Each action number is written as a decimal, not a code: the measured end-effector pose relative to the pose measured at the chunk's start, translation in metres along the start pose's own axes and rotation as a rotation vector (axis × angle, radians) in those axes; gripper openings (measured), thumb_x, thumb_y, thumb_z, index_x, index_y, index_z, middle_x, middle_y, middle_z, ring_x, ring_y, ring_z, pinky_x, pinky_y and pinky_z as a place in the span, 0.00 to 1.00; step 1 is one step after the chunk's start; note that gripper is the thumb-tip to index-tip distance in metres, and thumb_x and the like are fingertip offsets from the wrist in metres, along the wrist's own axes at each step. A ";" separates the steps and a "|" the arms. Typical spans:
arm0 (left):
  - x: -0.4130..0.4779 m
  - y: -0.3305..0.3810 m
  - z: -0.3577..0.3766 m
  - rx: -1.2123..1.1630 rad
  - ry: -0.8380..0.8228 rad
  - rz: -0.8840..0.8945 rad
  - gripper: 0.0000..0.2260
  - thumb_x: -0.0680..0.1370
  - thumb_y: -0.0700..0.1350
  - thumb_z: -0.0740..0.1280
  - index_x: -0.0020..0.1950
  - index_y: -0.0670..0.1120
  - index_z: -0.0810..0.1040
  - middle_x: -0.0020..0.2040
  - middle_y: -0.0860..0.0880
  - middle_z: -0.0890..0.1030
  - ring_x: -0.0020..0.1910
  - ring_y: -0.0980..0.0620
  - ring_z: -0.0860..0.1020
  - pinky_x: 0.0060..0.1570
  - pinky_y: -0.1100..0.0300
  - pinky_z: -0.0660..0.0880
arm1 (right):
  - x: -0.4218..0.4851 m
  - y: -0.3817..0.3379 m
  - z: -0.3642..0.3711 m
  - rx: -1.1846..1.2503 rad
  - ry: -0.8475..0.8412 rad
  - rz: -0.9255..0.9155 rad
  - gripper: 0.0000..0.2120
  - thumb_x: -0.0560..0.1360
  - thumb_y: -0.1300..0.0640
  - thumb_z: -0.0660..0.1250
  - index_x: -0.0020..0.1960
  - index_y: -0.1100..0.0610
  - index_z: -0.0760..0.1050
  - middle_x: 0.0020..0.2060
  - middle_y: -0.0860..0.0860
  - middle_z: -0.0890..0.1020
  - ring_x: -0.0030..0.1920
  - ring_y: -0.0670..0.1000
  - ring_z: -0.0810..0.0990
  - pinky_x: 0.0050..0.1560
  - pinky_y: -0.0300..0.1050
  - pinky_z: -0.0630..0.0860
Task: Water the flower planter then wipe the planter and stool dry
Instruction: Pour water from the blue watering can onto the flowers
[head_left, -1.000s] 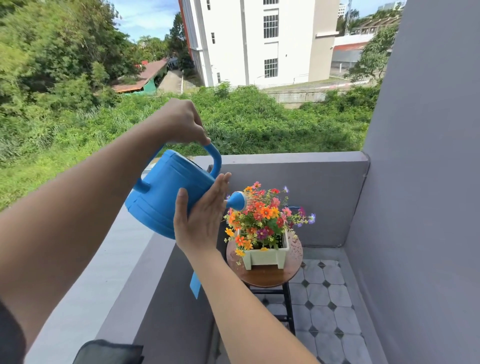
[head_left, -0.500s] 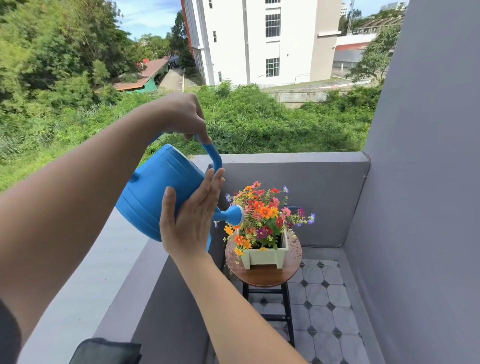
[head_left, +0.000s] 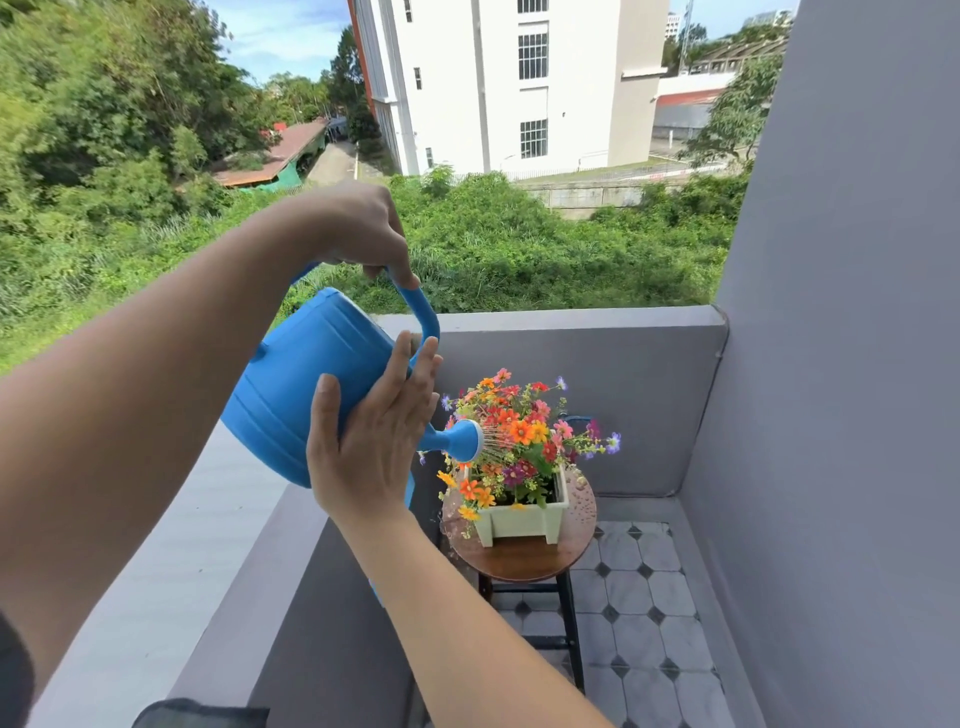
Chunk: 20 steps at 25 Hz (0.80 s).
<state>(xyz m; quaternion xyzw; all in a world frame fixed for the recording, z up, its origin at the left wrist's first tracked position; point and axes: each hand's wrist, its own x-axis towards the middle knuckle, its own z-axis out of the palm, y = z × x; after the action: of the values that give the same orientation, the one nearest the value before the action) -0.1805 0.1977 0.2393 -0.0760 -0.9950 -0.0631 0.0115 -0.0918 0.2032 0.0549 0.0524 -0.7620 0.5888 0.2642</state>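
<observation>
A blue watering can (head_left: 311, 384) hangs tilted over the balcony corner. My left hand (head_left: 358, 228) is closed around its curved handle from above. My right hand (head_left: 374, 441) lies flat against the can's near side, thumb spread, steadying it. The can's spray head (head_left: 465, 440) points at the orange, red and purple flowers (head_left: 519, 431), and thin streams of water leave it. The flowers fill a pale green planter (head_left: 519, 519), which stands on a round wooden stool (head_left: 524, 558) with black legs. Water drops dot the stool top to the right of the planter.
A grey parapet (head_left: 571, 364) runs behind the stool and along the left side. A tall grey wall (head_left: 831, 415) closes off the right. The floor (head_left: 639, 597) is tiled in grey with dark diamonds. A dark cloth (head_left: 197, 717) lies on the ledge at the bottom left.
My left hand has lifted the handle and tipped the can further. My right hand has slid up its side. Water now sprays onto the flowers.
</observation>
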 end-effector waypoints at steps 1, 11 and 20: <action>0.001 0.001 0.001 -0.006 -0.010 0.003 0.11 0.69 0.51 0.74 0.42 0.43 0.85 0.29 0.49 0.78 0.28 0.52 0.70 0.27 0.61 0.66 | 0.000 0.001 -0.001 0.002 0.007 0.002 0.32 0.75 0.36 0.43 0.74 0.45 0.37 0.77 0.53 0.41 0.77 0.53 0.38 0.73 0.49 0.36; 0.008 -0.005 0.000 -0.075 0.163 -0.043 0.12 0.70 0.48 0.74 0.45 0.40 0.84 0.30 0.48 0.78 0.28 0.55 0.71 0.27 0.62 0.66 | 0.033 0.018 -0.010 -0.037 -0.107 -0.051 0.36 0.76 0.39 0.47 0.76 0.55 0.41 0.77 0.57 0.45 0.77 0.55 0.43 0.75 0.58 0.44; 0.012 -0.008 -0.002 0.012 0.046 -0.112 0.12 0.68 0.49 0.75 0.39 0.40 0.83 0.30 0.48 0.78 0.28 0.51 0.71 0.25 0.61 0.66 | 0.020 0.006 -0.003 0.034 -0.114 -0.001 0.36 0.75 0.39 0.46 0.76 0.54 0.41 0.77 0.55 0.45 0.77 0.52 0.41 0.74 0.53 0.41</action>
<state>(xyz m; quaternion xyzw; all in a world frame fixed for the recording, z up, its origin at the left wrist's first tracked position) -0.1934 0.1912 0.2408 -0.0187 -0.9976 -0.0592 0.0311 -0.1104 0.2126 0.0594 0.0908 -0.7657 0.5977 0.2195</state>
